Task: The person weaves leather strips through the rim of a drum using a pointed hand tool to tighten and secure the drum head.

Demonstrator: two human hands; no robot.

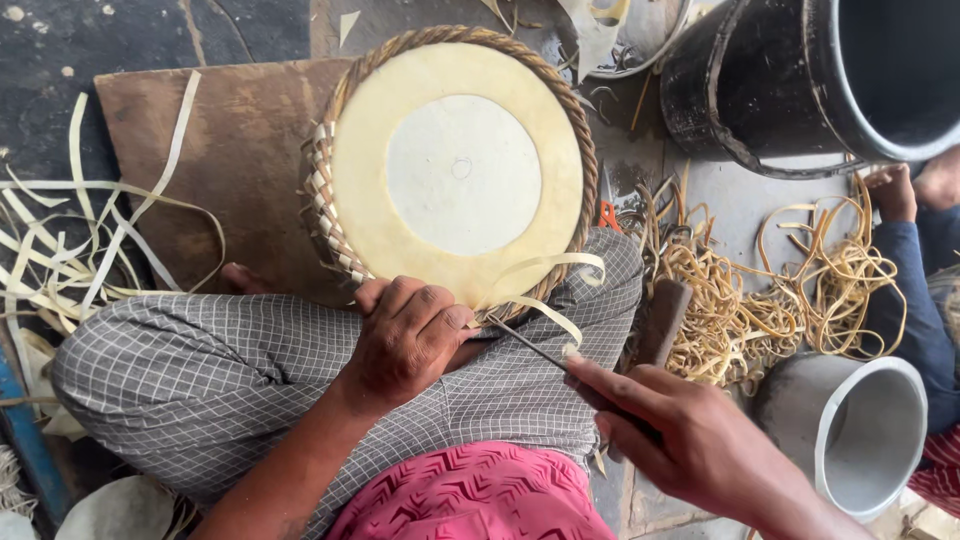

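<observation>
A round woven basket (455, 160) lies upside down on my lap, its pale base with a grey centre facing up and a braided cane rim around it. My left hand (405, 335) grips the near edge of the basket. My right hand (690, 440) holds a thin metal tool (530, 346) whose tip points at the rim, where a pale cane strip (545, 290) loops out. My legs in grey checked cloth (220, 380) are crossed under the basket.
A brown wooden board (225, 170) lies under the basket. Loose pale cane strips (70, 250) lie at left, a tangle of yellow cane (770, 290) at right. A black bucket (800, 80) and a metal pot (860, 425) stand at right, beside another person's leg (915, 290).
</observation>
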